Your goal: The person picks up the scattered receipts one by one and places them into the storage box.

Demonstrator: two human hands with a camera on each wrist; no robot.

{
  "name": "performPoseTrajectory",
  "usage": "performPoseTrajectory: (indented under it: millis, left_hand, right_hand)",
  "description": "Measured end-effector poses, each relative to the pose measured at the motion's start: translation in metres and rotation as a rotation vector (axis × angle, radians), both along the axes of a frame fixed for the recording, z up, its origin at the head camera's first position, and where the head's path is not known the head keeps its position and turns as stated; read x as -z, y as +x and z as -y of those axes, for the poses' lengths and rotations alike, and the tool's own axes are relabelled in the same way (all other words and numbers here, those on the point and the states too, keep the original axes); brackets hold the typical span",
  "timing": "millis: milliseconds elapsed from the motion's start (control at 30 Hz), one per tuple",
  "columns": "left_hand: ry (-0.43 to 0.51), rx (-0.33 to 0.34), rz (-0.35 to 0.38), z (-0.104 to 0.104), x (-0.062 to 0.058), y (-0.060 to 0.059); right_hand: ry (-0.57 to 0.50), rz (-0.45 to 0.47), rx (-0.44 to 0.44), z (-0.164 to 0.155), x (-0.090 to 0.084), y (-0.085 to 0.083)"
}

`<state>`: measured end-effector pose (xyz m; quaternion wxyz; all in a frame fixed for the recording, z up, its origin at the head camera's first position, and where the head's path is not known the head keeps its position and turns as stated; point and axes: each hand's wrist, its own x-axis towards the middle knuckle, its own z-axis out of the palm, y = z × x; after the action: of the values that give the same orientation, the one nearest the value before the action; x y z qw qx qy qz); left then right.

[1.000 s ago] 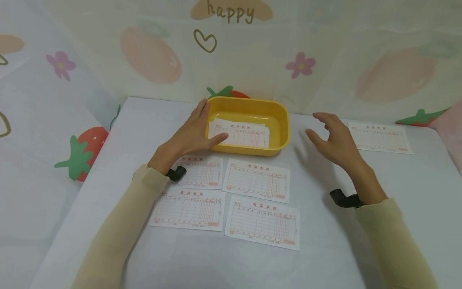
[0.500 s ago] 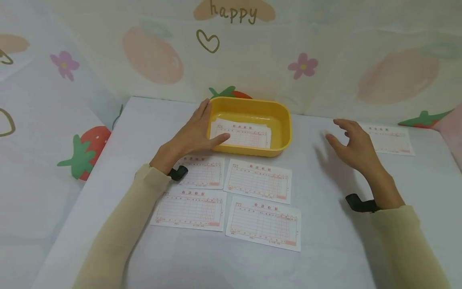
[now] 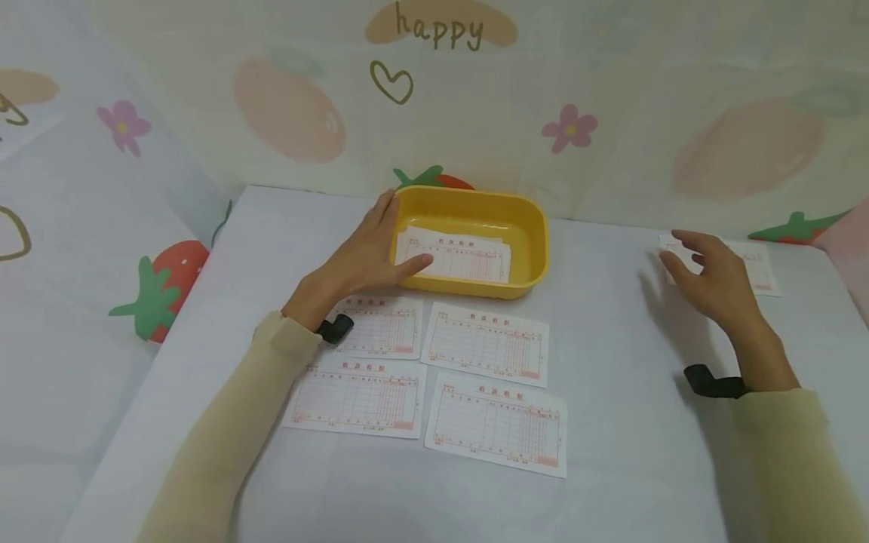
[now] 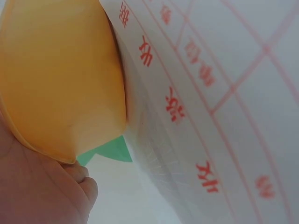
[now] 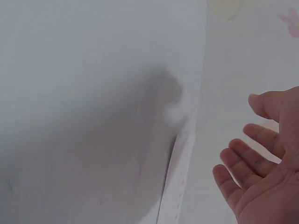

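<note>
My left hand (image 3: 356, 253) rests on the left end of a yellow plastic tray (image 3: 523, 286). Its fingers lie straight along the outer left side, and the thumb reaches over the front rim. Inside the tray lies a stack of printed receipt slips (image 3: 451, 256). In the left wrist view, the hand (image 4: 42, 186) touches the rim of the yellow tray (image 4: 65, 79). My right hand (image 3: 720, 279) hovers, holding nothing, over a single receipt slip (image 3: 760, 264) at the back right, partly covering it. The right wrist view shows this hand (image 5: 266, 186) with fingers loosely bent and spread.
Several receipt slips lie in two rows before the tray, among them a front-right slip (image 3: 495, 426), a front-left slip (image 3: 356, 400) and a back-right slip (image 3: 485, 343). The white table (image 3: 611, 467) meets a printed cloth backdrop (image 3: 475, 98) behind.
My right hand has moved to the right, from beside the tray to over the lone receipt slip. The left hand stays on the tray.
</note>
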<state>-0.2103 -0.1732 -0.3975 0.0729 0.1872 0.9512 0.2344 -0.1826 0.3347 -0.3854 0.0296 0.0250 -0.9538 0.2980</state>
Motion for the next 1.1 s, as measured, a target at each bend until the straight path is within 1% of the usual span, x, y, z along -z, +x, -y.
performPoseTrajectory:
  millis: [67, 167, 400, 500, 733, 933, 1000, 1100]
  left_hand:
    - [0.003, -0.001, 0.0, 0.001, 0.0, 0.001]
    - [0.006, -0.001, -0.003, 0.0, -0.001, 0.001]
    - [-0.004, 0.001, 0.0, -0.001, -0.002, 0.001]
    - [0.001, 0.002, -0.002, -0.001, -0.002, 0.001]
    - [0.022, 0.004, -0.004, 0.002, -0.001, 0.002]
    - [0.036, 0.005, -0.015, 0.002, 0.002, 0.001]
    - [0.029, 0.006, -0.015, 0.001, 0.002, 0.0]
    - [0.023, 0.012, -0.007, 0.0, 0.001, 0.001]
  right_hand:
    - [0.016, 0.024, 0.014, -0.008, -0.001, -0.002]
    - [0.03, 0.031, 0.031, -0.022, -0.003, -0.004]
    - [0.096, 0.096, 0.106, -0.053, -0.003, -0.005]
    - [0.115, 0.105, 0.123, -0.062, -0.003, -0.006]
    - [0.121, 0.106, 0.125, -0.085, -0.004, -0.007]
    - [0.135, 0.077, 0.107, -0.109, -0.002, -0.008]
    - [0.134, 0.089, 0.103, -0.115, 0.0, -0.007]
    - [0.123, 0.132, 0.107, -0.122, 0.005, -0.001]
